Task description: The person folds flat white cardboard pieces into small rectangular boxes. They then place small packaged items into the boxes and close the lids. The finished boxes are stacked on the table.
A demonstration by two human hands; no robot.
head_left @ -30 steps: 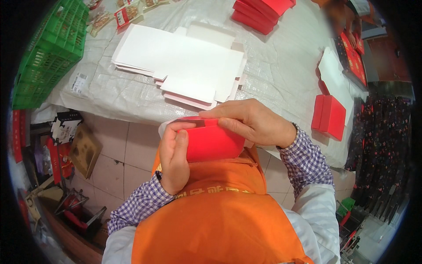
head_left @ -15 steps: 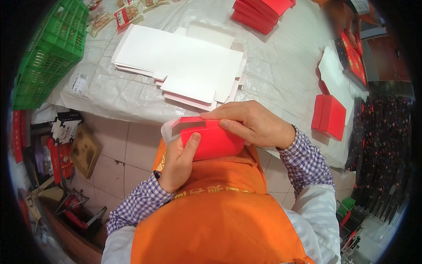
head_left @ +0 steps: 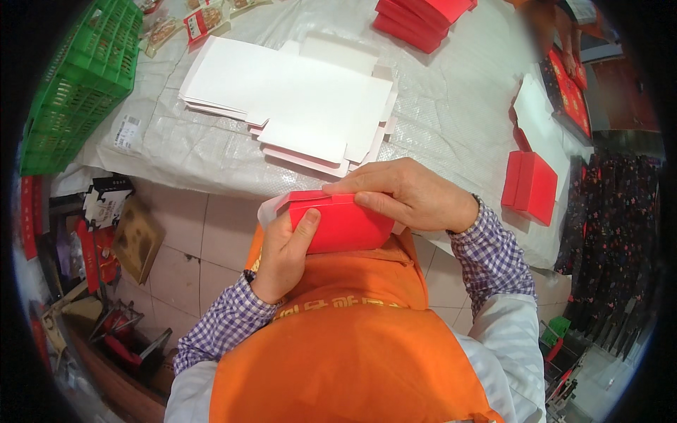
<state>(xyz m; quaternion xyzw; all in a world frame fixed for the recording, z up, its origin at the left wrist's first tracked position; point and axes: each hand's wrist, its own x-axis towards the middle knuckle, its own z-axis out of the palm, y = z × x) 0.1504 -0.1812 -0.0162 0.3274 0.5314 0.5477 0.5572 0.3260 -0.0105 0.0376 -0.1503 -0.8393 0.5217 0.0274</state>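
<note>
A red cardboard box [head_left: 345,229], partly folded, is held between my two hands just above my orange apron. My left hand [head_left: 285,250] grips its left end, thumb on the red face. Across the top edge lies my right hand [head_left: 405,197], its thumb and fingers closed on the red flap there. A white flap [head_left: 268,210] sticks out at the box's left end. Beyond my hands, a stack of flat white box blanks [head_left: 296,95] rests on the table. The undersides of both hands' grips are hidden.
White woven sheeting [head_left: 451,134] covers the table. A green plastic crate [head_left: 88,84] stands left, near wrapped snacks [head_left: 204,22]. Red boxes [head_left: 419,21] lie stacked at the back; another red box [head_left: 529,187] sits right. Another person's hand [head_left: 570,53] shows far right.
The red top flap has come down over the gap along the box's upper edge, under my right hand. My left hand keeps its grip on the left end.
</note>
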